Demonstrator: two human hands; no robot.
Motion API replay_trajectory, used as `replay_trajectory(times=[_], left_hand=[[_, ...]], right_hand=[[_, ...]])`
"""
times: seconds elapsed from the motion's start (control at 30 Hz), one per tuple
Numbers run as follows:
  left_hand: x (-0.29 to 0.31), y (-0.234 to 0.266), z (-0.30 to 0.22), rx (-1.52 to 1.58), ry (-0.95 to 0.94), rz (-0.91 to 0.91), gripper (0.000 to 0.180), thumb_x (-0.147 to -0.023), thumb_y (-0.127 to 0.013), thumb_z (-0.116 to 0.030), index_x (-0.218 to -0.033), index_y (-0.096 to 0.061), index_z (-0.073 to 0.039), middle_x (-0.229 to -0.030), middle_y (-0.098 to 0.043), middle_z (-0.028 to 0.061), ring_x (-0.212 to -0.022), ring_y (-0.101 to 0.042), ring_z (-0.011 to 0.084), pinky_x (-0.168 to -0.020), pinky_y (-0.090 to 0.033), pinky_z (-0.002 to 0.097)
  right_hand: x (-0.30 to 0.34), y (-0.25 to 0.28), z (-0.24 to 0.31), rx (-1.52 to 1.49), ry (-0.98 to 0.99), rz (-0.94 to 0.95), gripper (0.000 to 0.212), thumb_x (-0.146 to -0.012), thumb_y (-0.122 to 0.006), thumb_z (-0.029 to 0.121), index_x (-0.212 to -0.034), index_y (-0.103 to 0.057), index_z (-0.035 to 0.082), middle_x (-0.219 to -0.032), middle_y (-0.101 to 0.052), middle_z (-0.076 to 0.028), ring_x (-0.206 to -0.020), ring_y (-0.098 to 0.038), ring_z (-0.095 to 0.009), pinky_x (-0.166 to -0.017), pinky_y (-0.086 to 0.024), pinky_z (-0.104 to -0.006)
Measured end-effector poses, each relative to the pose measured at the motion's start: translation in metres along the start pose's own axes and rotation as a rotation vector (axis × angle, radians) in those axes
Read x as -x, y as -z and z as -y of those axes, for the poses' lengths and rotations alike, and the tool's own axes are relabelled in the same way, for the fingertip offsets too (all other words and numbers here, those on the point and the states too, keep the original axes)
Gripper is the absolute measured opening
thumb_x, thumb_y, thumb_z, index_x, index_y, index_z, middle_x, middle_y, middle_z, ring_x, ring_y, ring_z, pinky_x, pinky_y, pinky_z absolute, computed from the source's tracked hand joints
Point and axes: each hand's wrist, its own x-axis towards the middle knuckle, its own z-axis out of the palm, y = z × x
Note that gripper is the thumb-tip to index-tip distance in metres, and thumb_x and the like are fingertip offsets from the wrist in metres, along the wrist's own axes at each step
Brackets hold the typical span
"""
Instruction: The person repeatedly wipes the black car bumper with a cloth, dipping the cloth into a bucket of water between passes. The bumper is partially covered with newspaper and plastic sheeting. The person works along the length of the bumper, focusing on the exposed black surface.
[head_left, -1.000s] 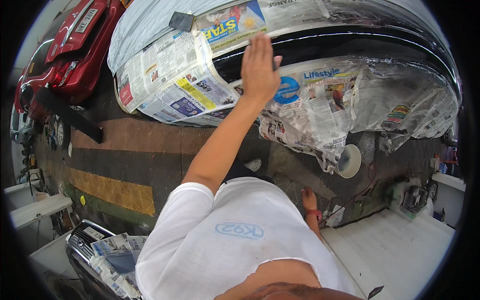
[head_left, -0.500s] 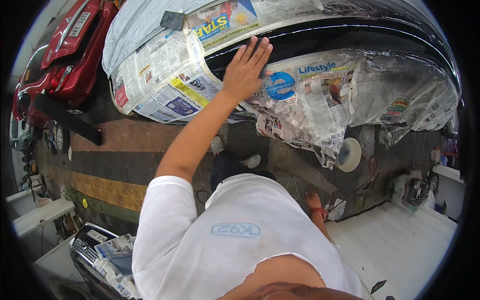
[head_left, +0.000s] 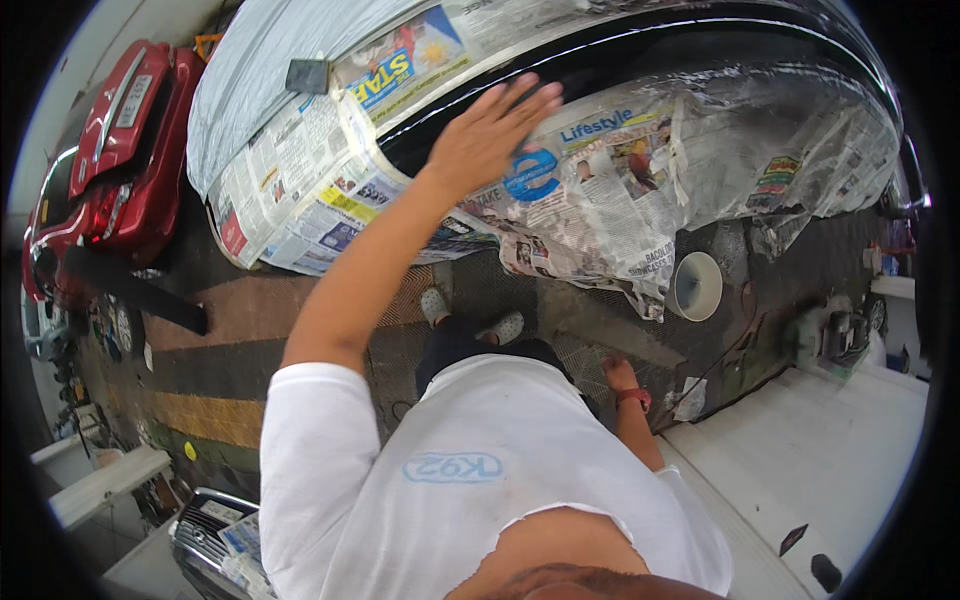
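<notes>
My left hand lies flat on a glossy black strip of car panel, its fingers stretched toward the far right. Newspaper masking borders the strip on both sides. Whether anything thin lies under the palm is hidden. My right hand hangs low beside my body, a red band on its wrist. It touches nothing that I can see, and its fingers are too small and foreshortened to read. On the masked car, left of my left hand, rests a small dark grey block.
A pale bucket stands on the floor under the hanging newspaper edge. A red car is at the far left, with a dark post-like bar before it. Another car's grille shows at lower left. A white surface spreads at lower right.
My left hand has slid to the right along the black strip, still flat. The view has shifted slightly. My right hand still hangs down, and the grey block stays on the car.
</notes>
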Motion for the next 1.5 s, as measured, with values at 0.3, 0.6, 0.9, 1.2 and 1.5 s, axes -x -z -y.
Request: replay_trajectory(times=[0.3, 0.6, 0.9, 1.2, 1.5], left_hand=[[0.054, 0.002, 0.05, -0.033, -0.069, 0.162, 0.07, -0.109, -0.057, -0.042, -0.173, -0.041, -0.019, -0.182, -0.034, -0.0019, -0.169, -0.028, 0.022, -0.137, -0.021, 0.0429], [-0.005, 0.004, 0.035, -0.023, -0.184, 0.205, 0.073, -0.11, -0.054, -0.049, -0.174, -0.038, -0.02, -0.184, -0.03, -0.0026, -0.17, -0.025, 0.0236, -0.138, -0.019, 0.0475], [-0.098, 0.016, 0.017, -0.047, -0.377, 0.146, 0.07, -0.113, -0.045, -0.052, -0.175, -0.036, -0.02, -0.184, -0.03, -0.0028, -0.17, -0.025, 0.0226, -0.137, -0.021, 0.0452], [0.11, 0.024, 0.121, -0.285, -0.542, 0.622, 0.075, -0.103, -0.059, -0.022, -0.175, -0.038, -0.021, -0.184, -0.03, -0.0094, -0.169, -0.028, 0.0162, -0.135, -0.03, 0.0412], [0.046, 0.034, 0.104, -0.224, -0.513, 0.386, 0.077, -0.099, -0.055, -0.012, -0.174, -0.039, -0.016, -0.183, -0.034, -0.0027, -0.169, -0.03, 0.0176, -0.135, -0.026, 0.0381]], right_hand=[[0.051, -0.03, 0.018, -0.296, -0.157, -0.105, 0.048, -0.105, -0.07, 0.036, -0.14, -0.069, 0.003, -0.125, -0.076, -0.028, -0.119, -0.073, -0.045, -0.1, -0.057, -0.0531], [0.038, -0.077, 0.003, -0.32, -0.152, -0.147, 0.048, -0.106, -0.071, 0.034, -0.139, -0.07, -0.002, -0.125, -0.078, -0.029, -0.119, -0.076, -0.041, -0.103, -0.058, -0.0477], [0.055, -0.066, 0.004, -0.423, -0.266, -0.173, 0.049, -0.107, -0.069, 0.034, -0.138, -0.071, -0.003, -0.125, -0.077, -0.03, -0.12, -0.076, -0.042, -0.103, -0.057, -0.0484], [0.066, -0.111, -0.002, -0.563, -0.353, -0.133, 0.049, -0.107, -0.069, 0.035, -0.14, -0.07, -0.002, -0.123, -0.079, -0.026, -0.12, -0.076, -0.038, -0.103, -0.058, -0.0453], [0.088, -0.198, -0.039, -0.52, -0.435, -0.123, 0.048, -0.111, -0.065, 0.032, -0.143, -0.067, -0.003, -0.102, -0.078, -0.016, -0.085, -0.073, -0.025, -0.082, -0.059, -0.0402]])
